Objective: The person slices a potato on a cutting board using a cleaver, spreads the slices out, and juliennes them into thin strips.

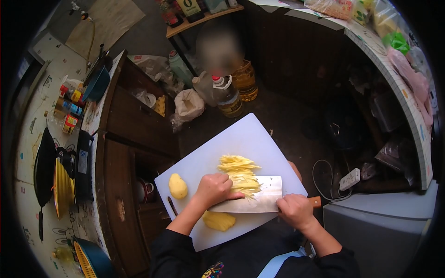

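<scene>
A white cutting board (259,134) lies in front of me, tilted in view. My right hand (295,209) is closed around the wooden handle of a cleaver (269,203), whose broad blade is turned flat-side up. Yellow potato strips (238,169) are heaped beside the blade and partly over it. My left hand (214,189) is curled against the left side of the strips, its thumb along the blade; its fingertips are partly hidden. A whole peeled potato (177,186) rests at the board's left. Nearer my body sits a piece of sliced potato (219,221).
A thin dark tool (172,205) lies at the board's left edge. Wooden cabinets (134,120) and a counter with a wok (44,162) stand left. Oil bottles (227,97) are on the floor ahead. To the right are a power strip (349,180) and a grey appliance (371,227).
</scene>
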Action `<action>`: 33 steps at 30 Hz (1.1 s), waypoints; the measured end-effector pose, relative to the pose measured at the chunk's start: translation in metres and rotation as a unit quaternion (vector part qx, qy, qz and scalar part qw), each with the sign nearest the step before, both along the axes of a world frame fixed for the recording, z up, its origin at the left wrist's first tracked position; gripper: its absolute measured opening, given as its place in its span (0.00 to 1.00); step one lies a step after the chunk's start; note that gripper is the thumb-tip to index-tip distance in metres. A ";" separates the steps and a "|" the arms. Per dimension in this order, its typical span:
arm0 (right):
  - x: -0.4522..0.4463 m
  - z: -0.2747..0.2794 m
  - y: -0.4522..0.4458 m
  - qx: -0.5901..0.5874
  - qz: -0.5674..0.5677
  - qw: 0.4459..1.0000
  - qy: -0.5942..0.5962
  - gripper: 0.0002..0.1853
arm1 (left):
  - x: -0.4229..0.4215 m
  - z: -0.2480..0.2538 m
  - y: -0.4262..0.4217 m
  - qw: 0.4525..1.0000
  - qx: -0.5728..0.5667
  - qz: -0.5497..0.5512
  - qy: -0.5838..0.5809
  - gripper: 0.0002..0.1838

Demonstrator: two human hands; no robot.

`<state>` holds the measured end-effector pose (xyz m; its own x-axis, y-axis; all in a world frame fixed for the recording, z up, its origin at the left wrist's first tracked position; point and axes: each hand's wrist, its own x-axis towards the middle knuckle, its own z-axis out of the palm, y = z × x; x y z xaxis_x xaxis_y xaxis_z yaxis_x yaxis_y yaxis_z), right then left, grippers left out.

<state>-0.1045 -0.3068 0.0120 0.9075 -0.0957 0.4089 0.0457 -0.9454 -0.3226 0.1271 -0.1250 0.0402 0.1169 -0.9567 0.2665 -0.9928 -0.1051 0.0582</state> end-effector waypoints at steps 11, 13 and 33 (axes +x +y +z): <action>-0.005 -0.011 -0.003 -0.010 0.012 1.000 -0.003 0.04 | 0.017 -0.013 -0.012 0.999 -0.026 0.032 -0.007 0.31; -0.007 -0.011 -0.002 -0.008 0.017 1.000 -0.001 0.04 | 0.020 -0.015 -0.013 0.999 -0.027 0.040 -0.017 0.31; -0.050 0.028 0.009 -0.006 0.018 0.999 0.036 0.06 | 0.003 0.015 0.023 0.945 0.067 0.048 0.317 0.06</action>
